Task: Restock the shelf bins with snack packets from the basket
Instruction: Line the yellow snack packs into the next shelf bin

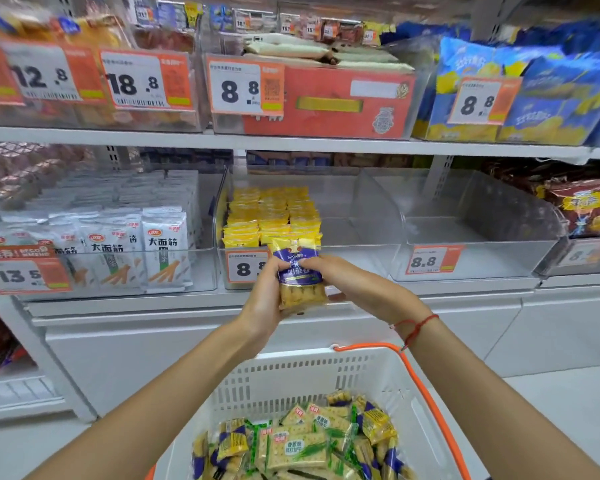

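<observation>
A stack of yellow-and-purple cracker packets [300, 275] is held upright between both hands in front of the middle shelf. My left hand [262, 303] grips its left side and my right hand [347, 282] grips its right side, fingers curled over the front. Behind it stands a clear bin [343, 233] with rows of yellow packets [271, 216] filling its left half. Below me a white basket [312, 372] with an orange handle holds several cracker packets [302, 445], some green-labelled, some purple.
To the right is an empty clear bin [471, 237] with an 8.8 price tag. A bin of white snack bags [125, 244] stands on the left. The upper shelf carries an orange box [329, 102] and blue bags [520, 91]. Red-brown bags [582, 209] fill the far right bin.
</observation>
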A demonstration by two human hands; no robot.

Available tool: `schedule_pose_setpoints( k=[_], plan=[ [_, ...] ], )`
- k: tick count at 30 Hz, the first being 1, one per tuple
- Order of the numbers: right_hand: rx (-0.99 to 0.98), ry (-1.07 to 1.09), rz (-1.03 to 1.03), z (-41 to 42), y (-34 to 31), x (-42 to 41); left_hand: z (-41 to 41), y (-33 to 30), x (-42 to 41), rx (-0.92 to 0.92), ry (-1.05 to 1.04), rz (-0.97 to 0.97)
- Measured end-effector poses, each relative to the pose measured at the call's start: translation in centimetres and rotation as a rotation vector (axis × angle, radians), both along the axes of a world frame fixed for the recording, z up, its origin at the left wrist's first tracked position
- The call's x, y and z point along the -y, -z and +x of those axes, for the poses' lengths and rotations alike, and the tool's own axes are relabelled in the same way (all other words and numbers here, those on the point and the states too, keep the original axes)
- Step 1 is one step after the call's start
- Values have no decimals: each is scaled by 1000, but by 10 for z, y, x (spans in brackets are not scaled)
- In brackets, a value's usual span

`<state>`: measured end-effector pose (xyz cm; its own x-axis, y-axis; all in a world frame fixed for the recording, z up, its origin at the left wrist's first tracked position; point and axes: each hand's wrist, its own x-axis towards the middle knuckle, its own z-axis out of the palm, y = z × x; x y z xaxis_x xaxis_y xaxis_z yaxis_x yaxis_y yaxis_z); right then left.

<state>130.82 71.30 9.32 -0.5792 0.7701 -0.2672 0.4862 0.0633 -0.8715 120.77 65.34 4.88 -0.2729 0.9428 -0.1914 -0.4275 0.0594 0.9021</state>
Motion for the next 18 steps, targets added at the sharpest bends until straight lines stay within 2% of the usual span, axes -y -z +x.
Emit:
schedule_pose_setpoints(
  k=[3,7,10,13,16,18],
  plan=[
    [42,-15,40,-2,-6,-5,-7,-1,-8,-120,-29,10],
    [19,-79,114,2,-14,-18,-8,-24,-20,-178,-47,-29],
    [-65,-60,181,5,-25,-38,-11,-56,-50,-480,-31,-119],
    [-182,24,194,11,-32,-68,-22,-82,-78,-796,25,-105],
    [-215,83,255,12,-32,-97,-33,-93,-103,-910,250,-60],
    [-195,122,363,4,-26,-117,-40,-97,-124,-974,279,-6]
  ],
)
